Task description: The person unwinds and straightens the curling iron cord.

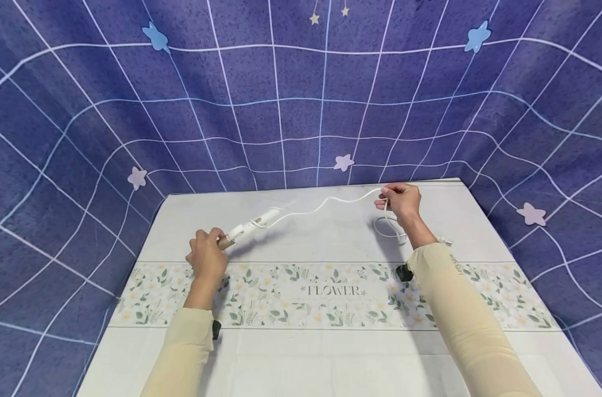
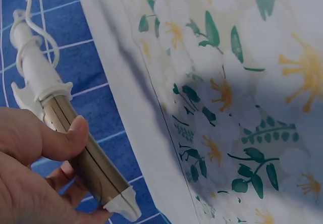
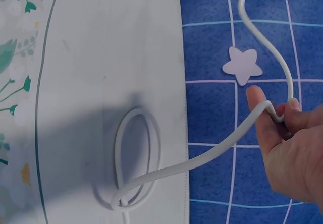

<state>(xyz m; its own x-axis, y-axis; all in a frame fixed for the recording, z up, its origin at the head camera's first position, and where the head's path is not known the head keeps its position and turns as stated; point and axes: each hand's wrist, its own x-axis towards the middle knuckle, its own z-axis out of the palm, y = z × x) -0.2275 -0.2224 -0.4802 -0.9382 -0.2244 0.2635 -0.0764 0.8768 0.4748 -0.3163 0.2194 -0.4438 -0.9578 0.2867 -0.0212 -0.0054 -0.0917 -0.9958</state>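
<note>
A curling iron (image 1: 253, 223) with a white handle and gold-brown barrel is held raised and tilted above the table. My left hand (image 1: 207, 256) grips it by the barrel (image 2: 83, 156), thumb on the near side. In the left wrist view, the white cord (image 2: 50, 45) winds round the handle (image 2: 38, 65). From the handle, the cord (image 1: 325, 200) stretches across to my right hand (image 1: 404, 203), which pinches it between thumb and fingers. Below that hand, the rest of the cord (image 3: 202, 158) drops into a loose loop on the table.
A white cover with a floral band and the word "FLOWER" (image 1: 333, 290) lies over the table (image 1: 310, 353). Behind and at both sides hangs a blue grid-patterned cloth (image 1: 301, 121) with stars. Small black devices (image 1: 404, 273) sit at both wrists.
</note>
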